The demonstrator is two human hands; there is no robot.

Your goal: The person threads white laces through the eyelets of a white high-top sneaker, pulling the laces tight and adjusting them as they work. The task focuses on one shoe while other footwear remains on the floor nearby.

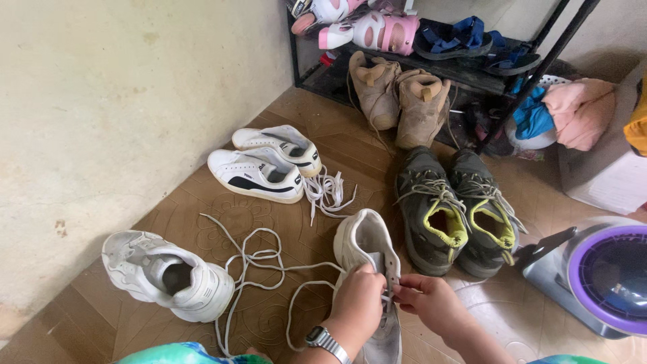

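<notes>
The left hand (358, 296), wearing a metal-banded wristwatch (325, 339), is curling its fingers tight around the side and tongue of a pale grey-white lace-up sneaker (367, 246) that is lying toe-away on the brown patterned floor tiles (222, 216); the right hand (431, 301) is pinching its thumb and fingertips together on the same sneaker's lace edge, just beside the left hand's knuckles, so both grips are closing on the shoe rather than spreading; a long loose white shoelace (259, 259) is trailing in loops from the sneaker toward its matching chunky white sneaker (168, 276), which is sitting well to the left of the held shoe; beyond the held sneaker, a pair of white low trainers with a black stripe (259, 172) is lying near the cream wall (114, 101); just right of it, dark olive hiking shoes with yellow lining (455, 209) are crowding close; a purple-and-grey round appliance (600, 276) is standing farther right; bare tile is lying open between the held sneaker and the white trainers.
</notes>
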